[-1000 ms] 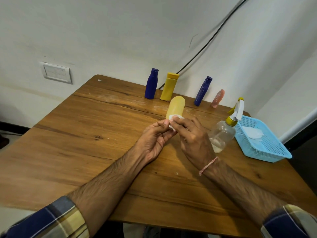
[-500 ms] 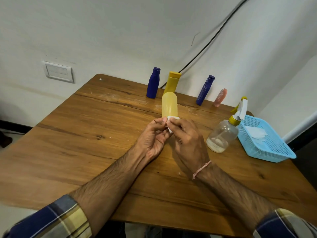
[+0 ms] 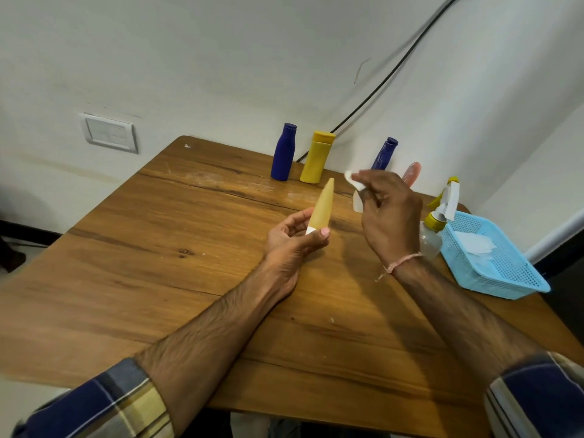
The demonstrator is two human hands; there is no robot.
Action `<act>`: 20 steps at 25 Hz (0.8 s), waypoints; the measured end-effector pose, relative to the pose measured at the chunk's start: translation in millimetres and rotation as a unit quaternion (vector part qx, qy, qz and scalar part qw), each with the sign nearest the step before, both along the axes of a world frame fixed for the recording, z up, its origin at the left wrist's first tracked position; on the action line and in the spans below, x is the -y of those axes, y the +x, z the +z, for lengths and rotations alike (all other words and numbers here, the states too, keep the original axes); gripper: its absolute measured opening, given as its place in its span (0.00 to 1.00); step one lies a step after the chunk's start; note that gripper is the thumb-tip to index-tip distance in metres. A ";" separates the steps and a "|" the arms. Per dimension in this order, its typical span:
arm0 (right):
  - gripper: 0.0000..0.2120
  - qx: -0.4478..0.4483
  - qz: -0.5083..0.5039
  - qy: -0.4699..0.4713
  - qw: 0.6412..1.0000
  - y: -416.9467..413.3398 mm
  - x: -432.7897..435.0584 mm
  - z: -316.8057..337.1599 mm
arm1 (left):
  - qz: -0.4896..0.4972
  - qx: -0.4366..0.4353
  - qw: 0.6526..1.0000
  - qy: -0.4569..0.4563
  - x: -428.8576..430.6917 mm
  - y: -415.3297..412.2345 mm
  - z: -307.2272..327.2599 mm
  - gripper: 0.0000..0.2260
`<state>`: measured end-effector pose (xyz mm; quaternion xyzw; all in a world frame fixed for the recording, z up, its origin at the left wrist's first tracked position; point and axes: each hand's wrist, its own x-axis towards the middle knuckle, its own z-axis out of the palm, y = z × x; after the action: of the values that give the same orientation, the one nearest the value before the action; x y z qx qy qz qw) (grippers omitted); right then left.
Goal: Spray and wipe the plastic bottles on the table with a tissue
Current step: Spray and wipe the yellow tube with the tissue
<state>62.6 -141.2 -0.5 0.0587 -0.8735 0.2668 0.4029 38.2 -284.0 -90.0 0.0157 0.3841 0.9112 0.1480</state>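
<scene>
My left hand (image 3: 295,240) grips a pale yellow tube-shaped bottle (image 3: 323,205) by its white cap end, with the flat tip pointing up and away. My right hand (image 3: 387,213) is lifted to the right of it and pinches a white tissue (image 3: 354,186), apart from the bottle. Along the far edge of the table (image 3: 189,263) stand a dark blue bottle (image 3: 283,156), a yellow bottle (image 3: 317,157), a second blue bottle (image 3: 385,153) and a pink bottle (image 3: 413,172), the last two partly hidden by my right hand.
A clear spray bottle (image 3: 434,229) with a yellow collar and white trigger stands right of my right wrist. Beside it sits a light blue plastic basket (image 3: 505,273) holding white tissues. A black cable runs up the wall, and a switch plate (image 3: 109,134) is at the left.
My right hand has left the bottle and risen to the right with the tissue. My left hand has turned the pale yellow bottle so its narrow edge faces me.
</scene>
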 end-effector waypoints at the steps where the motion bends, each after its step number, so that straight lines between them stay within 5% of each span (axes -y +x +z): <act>1: 0.14 0.006 0.009 0.018 1.000 -4.7 3.8 2.2 | 0.000 -0.017 0.999 -0.029 -2.5 0.6 -2.7 0.29; 6: 0.18 0.015 0.045 0.263 0.964 10.6 27.5 -22.1 | 0.026 -0.057 0.994 -0.090 -7.1 3.3 -9.1 0.26; 11: 0.20 -0.005 0.053 0.291 0.955 18.7 28.5 -35.7 | 0.063 -0.091 0.984 -0.141 -9.4 11.3 -4.9 0.20; 20: 0.13 0.054 0.122 0.252 0.958 28.0 19.1 -37.4 | 0.136 -0.081 0.962 -0.224 -9.6 4.0 -7.2 0.25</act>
<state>90.6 -160.3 -37.9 0.2504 -0.9190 0.0878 0.2916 42.2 -274.4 -97.1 0.0036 0.5874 0.8093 -0.0094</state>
